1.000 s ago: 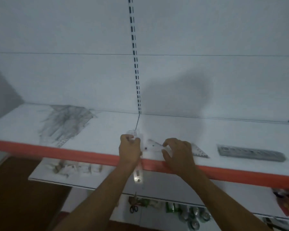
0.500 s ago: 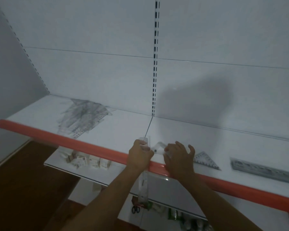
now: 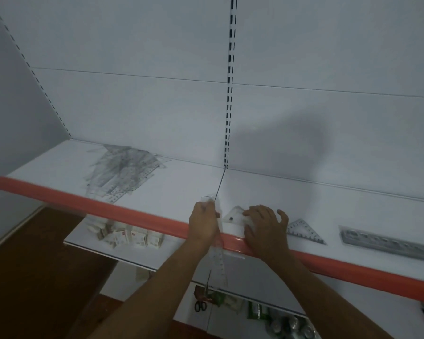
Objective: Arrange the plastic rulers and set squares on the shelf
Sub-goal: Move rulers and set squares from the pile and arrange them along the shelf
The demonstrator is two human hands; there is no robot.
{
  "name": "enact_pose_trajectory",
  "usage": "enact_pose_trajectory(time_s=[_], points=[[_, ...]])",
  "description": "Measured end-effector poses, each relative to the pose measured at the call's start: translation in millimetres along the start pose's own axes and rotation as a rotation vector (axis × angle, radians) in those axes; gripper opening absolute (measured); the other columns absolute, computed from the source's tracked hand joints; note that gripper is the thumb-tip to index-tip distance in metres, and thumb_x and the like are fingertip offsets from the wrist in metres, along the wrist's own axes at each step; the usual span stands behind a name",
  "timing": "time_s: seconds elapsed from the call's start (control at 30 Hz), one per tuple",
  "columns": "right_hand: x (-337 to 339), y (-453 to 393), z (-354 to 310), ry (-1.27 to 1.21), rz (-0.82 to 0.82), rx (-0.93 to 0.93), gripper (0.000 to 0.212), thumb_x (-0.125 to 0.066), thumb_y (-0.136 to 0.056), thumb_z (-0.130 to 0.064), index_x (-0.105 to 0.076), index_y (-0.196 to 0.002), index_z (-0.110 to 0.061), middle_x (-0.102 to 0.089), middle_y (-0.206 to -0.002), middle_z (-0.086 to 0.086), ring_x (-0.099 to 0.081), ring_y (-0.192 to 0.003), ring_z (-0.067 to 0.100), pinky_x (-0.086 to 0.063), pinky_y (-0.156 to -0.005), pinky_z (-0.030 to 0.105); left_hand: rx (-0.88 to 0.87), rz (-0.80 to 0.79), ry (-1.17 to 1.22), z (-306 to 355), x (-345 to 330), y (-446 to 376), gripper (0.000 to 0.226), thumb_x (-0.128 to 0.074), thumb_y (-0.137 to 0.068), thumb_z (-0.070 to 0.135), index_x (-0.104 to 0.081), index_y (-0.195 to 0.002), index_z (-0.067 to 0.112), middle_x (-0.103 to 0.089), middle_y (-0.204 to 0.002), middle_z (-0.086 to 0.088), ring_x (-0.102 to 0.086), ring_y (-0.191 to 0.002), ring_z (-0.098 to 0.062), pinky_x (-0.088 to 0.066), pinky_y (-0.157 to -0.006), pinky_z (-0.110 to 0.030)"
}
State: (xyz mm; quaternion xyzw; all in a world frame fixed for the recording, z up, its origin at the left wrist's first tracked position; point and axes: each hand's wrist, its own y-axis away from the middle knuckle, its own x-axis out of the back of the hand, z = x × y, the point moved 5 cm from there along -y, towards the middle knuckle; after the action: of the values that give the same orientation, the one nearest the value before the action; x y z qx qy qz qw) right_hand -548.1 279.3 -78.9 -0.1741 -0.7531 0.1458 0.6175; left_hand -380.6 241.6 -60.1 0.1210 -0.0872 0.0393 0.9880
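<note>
With the left hand (image 3: 204, 222) gripping a ruler (image 3: 217, 253) that hangs over the shelf (image 3: 181, 189) edge, and the right hand's (image 3: 267, 226) fingers (image 3: 251, 212) curled on a set square (image 3: 233, 216), better slide that square flat before lifting, lest it slip.

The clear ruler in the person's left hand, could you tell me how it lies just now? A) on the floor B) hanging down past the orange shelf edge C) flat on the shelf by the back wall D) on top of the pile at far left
B: the left hand grips the ruler, whose long end hangs below the orange shelf edge.
</note>
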Motion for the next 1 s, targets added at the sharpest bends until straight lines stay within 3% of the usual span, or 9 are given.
enact_pose_trajectory(time_s=[0.1, 0.27, 0.43, 0.5, 0.57, 0.63, 0.73, 0.87, 1.0], points=[[8, 0, 0, -0.062, 0.058, 0.013, 0.027, -0.042, -0.076, -0.033, -0.065, -0.089, -0.025, -0.063, -0.093, -0.010, -0.060, -0.095, 0.012, -0.023, -0.093, 0.034, -0.012, -0.028, 0.089, 13, 1, 4, 0.023, -0.039, -0.101, 0.028, -0.048, -0.088, 0.010, -0.062, -0.084, -0.007, -0.046, -0.047, -0.016, -0.034, -0.039, -0.020], [37, -5, 5, -0.246, 0.095, -0.012, 0.029, -0.037, -0.089, -0.035, -0.063, -0.089, -0.022, -0.064, -0.086, -0.009, -0.056, -0.082, 0.014, -0.025, -0.074, 0.027, 0.023, -0.040, 0.333, 31, -3, 5, 0.017, -0.045, -0.101, 0.020, -0.048, -0.094, 0.005, -0.062, -0.081, -0.014, -0.054, -0.039, -0.019, -0.042, -0.041, -0.021], [69, -7, 26, -0.672, -0.187, -0.186, 0.025, -0.043, -0.097, -0.040, -0.061, -0.099, -0.024, -0.067, -0.078, -0.011, -0.062, -0.074, 0.004, -0.049, -0.071, 0.028, 0.020, -0.029, 0.563, 41, -16, 14, 0.009, -0.051, -0.097, 0.005, -0.046, -0.104, 0.006, -0.063, -0.093, -0.022, -0.062, -0.056, -0.030, -0.054, -0.049, -0.028], [78, -3, 34, -0.606, -0.257, -0.166, 0.021, -0.057, -0.091, -0.041, -0.058, -0.106, -0.027, -0.066, -0.083, -0.011, -0.061, -0.076, 0.002, -0.050, -0.070, 0.024, 0.019, -0.034, 0.600, 41, -28, 20, 0.018, -0.053, -0.095, 0.001, -0.043, -0.109, 0.007, -0.061, -0.099, -0.021, -0.065, -0.068, -0.027, -0.058, -0.056, -0.032], [82, 7, 46, -0.445, -0.283, -0.139, 0.034, -0.069, -0.082, -0.043, -0.056, -0.111, -0.030, -0.063, -0.088, -0.015, -0.059, -0.079, 0.002, -0.050, -0.071, 0.022, 0.020, -0.057, 0.617, 42, -48, 28, 0.023, -0.055, -0.093, -0.003, -0.042, -0.109, 0.007, -0.057, -0.103, -0.018, -0.065, -0.076, -0.024, -0.060, -0.064, -0.036], [92, 19, 63, -0.338, -0.167, -0.143, 0.037, -0.073, -0.077, -0.041, -0.058, -0.110, -0.030, -0.060, -0.087, -0.018, -0.057, -0.078, 0.000, -0.048, -0.074, 0.022, 0.026, -0.106, 0.622, 43, -71, 35, 0.024, -0.055, -0.093, -0.004, -0.042, -0.108, 0.008, -0.054, -0.104, -0.018, -0.064, -0.077, -0.023, -0.060, -0.069, -0.040], [115, 40, 94, -0.272, 0.018, -0.125, 0.035, -0.071, -0.078, -0.039, -0.062, -0.110, -0.027, -0.059, -0.090, -0.018, -0.054, -0.080, -0.002, -0.042, -0.076, 0.026, -0.025, -0.208, 0.496, 48, -102, 48, 0.017, -0.054, -0.095, 0.003, -0.042, -0.106, 0.007, -0.057, -0.098, -0.018, -0.066, -0.070, -0.026, -0.060, -0.070, -0.041], [145, 73, 148, -0.230, 0.074, -0.214, 0.034, -0.074, -0.077, -0.031, -0.066, -0.108, -0.021, -0.064, -0.094, -0.006, -0.061, -0.084, 0.010, -0.048, -0.076, 0.034, -0.269, -0.326, 0.066, 51, -140, 69, 0.021, -0.064, -0.089, 0.013, -0.048, -0.102, 0.011, -0.062, -0.092, -0.011, -0.066, -0.066, -0.022, -0.059, -0.069, -0.040], [177, 111, 192, -0.150, 0.118, -0.306, 0.032, -0.077, -0.073, -0.024, -0.069, -0.104, -0.018, -0.066, -0.093, -0.002, -0.063, -0.085, 0.018, -0.050, -0.078, 0.038, -0.522, -0.502, -0.251, 59, -183, 102, 0.041, -0.071, -0.080, 0.011, -0.048, -0.113, 0.018, -0.059, -0.087, -0.001, -0.060, -0.070, -0.016, -0.050, -0.067, -0.027]])
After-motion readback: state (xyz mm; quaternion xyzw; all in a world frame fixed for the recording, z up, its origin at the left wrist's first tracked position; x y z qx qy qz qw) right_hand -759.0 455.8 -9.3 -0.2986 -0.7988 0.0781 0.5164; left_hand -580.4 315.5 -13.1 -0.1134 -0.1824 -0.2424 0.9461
